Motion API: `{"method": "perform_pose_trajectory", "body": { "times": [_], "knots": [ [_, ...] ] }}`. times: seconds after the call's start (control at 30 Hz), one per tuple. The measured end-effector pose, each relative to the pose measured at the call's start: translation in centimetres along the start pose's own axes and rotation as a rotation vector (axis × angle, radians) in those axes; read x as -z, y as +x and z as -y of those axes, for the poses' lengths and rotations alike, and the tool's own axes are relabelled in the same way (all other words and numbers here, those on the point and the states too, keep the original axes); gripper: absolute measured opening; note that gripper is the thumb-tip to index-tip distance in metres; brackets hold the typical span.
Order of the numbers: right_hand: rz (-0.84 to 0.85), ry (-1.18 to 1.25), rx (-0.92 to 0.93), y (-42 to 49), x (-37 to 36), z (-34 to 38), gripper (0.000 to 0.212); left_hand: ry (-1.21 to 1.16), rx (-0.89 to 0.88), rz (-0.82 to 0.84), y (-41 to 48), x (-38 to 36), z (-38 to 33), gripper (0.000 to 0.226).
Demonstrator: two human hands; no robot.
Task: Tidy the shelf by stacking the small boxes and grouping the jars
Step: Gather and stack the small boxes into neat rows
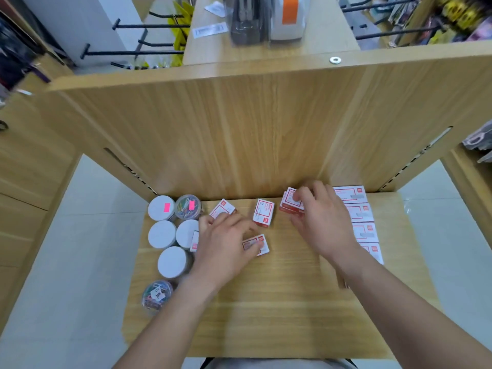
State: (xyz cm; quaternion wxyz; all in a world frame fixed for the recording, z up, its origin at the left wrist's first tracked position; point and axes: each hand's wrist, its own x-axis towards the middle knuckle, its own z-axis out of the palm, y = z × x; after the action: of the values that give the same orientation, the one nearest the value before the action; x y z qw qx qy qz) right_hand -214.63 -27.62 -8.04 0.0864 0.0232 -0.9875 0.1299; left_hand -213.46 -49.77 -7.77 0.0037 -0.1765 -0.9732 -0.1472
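- The right hand [322,222] pinched a short stack of boxes [291,205] right of centre in the frame, close to the shelf's back panel.
- The left hand [226,241] lay spread and released, gripping nothing, with its thumb tip resting on a loose box [256,245] that lay flat at mid-frame.
- The step in hand looked like stacking. The next move probably called for carrying a loose box onto the held stack and squaring its edges.
- Between the hands stood an upright box [263,212]. A tilted box [222,208] lay just above the left fingers, and a half-hidden box [195,241] showed at that hand's left edge.
- Right of the right hand, a row of boxes [355,209] ran down the frame, partly hidden by the forearm.
- At the left of the shelf [266,302], white-lidded jars [162,233] and clear jars of coloured clips [188,206] stood already clustered, just beside the left hand.
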Motion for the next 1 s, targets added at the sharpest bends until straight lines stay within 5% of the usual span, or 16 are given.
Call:
{"method": "perform_pose_trajectory", "body": {
  "times": [0.1,0.17,0.27,0.5,0.7,1.0],
  "knots": [
    [-0.086,0.121,0.025,-2.2,0.5,1.7,0.022,0.053,0.022,-0.030,2.0,1.6,0.7,0.021],
    [0.018,0.222,0.004,-3.1,0.0,3.8,0.019,0.076,0.027,-0.022,2.3,2.4,2.0,0.020],
    [0.131,0.240,-0.151,-2.4,-2.2,6.4,0.031,-0.027,0.045,-0.018,0.3,3.8,4.8,0.031],
    [0.094,0.199,-0.306,-0.8,-4.7,9.3,0.039,-0.231,0.059,0.125,-3.9,4.3,7.6,0.032],
    [0.019,0.551,-0.001,-3.4,-3.5,5.9,0.027,-0.308,0.044,0.115,-4.5,3.9,8.7,0.037],
    [0.342,0.595,0.203,-4.3,-2.8,4.3,0.040,-0.384,0.162,0.017,-5.2,4.0,8.2,0.035]
  ]
}}
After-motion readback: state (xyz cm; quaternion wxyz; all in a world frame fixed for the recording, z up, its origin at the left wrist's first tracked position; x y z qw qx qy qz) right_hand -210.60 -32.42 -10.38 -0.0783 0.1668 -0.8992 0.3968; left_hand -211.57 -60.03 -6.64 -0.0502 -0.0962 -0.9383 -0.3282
